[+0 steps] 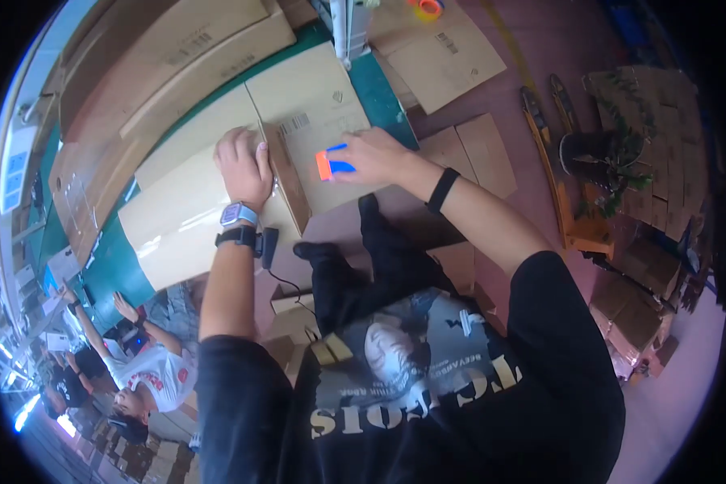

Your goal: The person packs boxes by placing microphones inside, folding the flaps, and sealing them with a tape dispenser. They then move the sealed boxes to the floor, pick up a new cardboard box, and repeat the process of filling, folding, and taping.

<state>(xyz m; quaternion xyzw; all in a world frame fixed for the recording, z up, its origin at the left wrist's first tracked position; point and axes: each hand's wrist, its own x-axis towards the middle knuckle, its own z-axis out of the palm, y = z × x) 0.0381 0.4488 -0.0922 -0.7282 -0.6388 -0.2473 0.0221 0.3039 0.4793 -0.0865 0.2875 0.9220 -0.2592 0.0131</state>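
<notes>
- Left hand (246,168): palm down on top of the tan carton (177,206), the landmark for these notes. Fingers half bent and slightly spread, pressing on the board, thumb close to the carton's raised edge; nothing seen within the grasp.
- Right hand (373,156): just right of the carton's raised edge, fingers wrapped around an orange-and-blue hand tool (331,164). Tool sits above the carton's printed panel (310,109); contact with the board cannot be told.
- Brown flap (289,173): rises between the two hands, along the carton's raised edge.
- Left wrist, over the carton's near side: smartwatch (235,214), with a black strap (238,236) behind it. Black corded device (270,247) beside that wrist, kind unclear.
- Green workbench (109,262): under the carton, showing to its left and right.
- Large cardboard boxes (177,60): beyond the carton, to its left.
- Metal post (348,32): at the carton's far right corner.
- Flattened cardboard (448,68): right of the carton, past the post.
- Potted plant (593,153): well right of the carton, beside an orange pallet jack (582,230).
- Co-worker in a white shirt (157,375): left of the carton and nearer, arms toward the workbench.
</notes>
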